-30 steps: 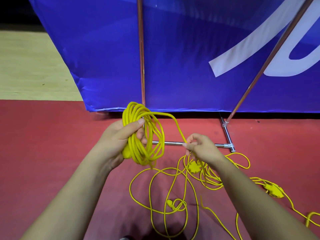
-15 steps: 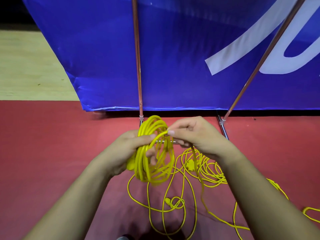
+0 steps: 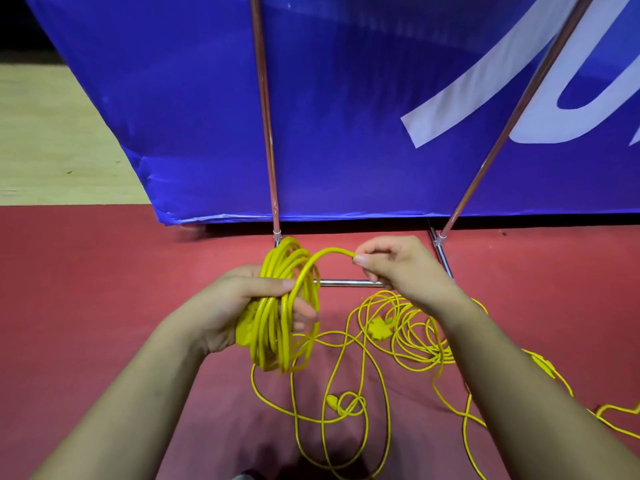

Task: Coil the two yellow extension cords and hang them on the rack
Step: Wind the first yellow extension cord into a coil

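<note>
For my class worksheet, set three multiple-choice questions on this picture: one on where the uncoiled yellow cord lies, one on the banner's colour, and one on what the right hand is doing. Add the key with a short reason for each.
1. Where does the loose yellow cord lie?
A. On the red floor
B. On a table
C. Draped over a chair

2. What colour is the banner behind the rack poles?
A. Green
B. Blue with white shapes
C. Black

3. What is the right hand doing?
A. Lying flat on the floor
B. Pinching a strand
C. Holding a pair of scissors

Key:
1 A: its loops spread over the red surface below both arms.
2 B: the cloth is blue with white shapes at the right.
3 B: thumb and fingers pinch the strand, which arches over to the coil gripped by the left hand.
</note>
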Motion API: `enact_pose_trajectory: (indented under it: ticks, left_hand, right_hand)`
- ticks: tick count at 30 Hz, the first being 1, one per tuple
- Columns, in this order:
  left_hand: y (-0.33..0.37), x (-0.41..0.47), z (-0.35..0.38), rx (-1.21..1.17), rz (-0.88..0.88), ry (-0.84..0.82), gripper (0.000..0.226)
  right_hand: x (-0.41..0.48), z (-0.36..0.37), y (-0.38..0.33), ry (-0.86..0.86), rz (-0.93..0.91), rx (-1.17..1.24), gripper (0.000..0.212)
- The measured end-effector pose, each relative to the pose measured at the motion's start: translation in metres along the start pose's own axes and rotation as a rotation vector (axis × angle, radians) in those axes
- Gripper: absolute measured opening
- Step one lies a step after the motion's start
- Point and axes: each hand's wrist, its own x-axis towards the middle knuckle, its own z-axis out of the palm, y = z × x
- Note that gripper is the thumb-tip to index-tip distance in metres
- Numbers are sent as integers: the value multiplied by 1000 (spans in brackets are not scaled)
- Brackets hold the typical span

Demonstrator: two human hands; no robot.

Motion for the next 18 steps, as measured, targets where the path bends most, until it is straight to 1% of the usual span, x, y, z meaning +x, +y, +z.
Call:
enact_pose_trajectory:
  ticks: [2,3,5,7,9,11,12,13,16,18]
  left_hand:
    - [3,-1,-1,-71,-4,-26,25]
    - [4,-2,-1,-81,-2,-58,30]
    - [4,-2,-2,-91,0,-113,49]
    - [4,-2,-1,-129,-5,-131,57]
    - [3,-3,1,-123,-6,-130,54]
    - [3,-1,0,-84,-2,-101,38]
    - [3,-1,-1,-66,5,-90,34]
    - [2,0,-2,-54,14,-95,34]
    - [-1,0,-3,-67,33,-121,48]
    - [-2,1,-3,-15,79,-145,55]
  right_hand:
    - [-1,1,-9,-26,-45,-99,10]
    - [-1,1,-13,-31,-63,-143,11]
    - [-2,-1,-19,-26,-83,-218,12]
    - [-3,-1,-23,-27,-94,-259,12]
    - [-5,3,-26,-44,-111,-289,12]
    - [-6,10,-31,-52,-140,-315,12]
    - [-7,13,-35,-58,-165,-336,11]
    - [-7,17,-38,-69,-193,-364,11]
    - [-8,30,-44,-97,-261,-451,11]
    - [-7,37,-43,-75,-290,-388,11]
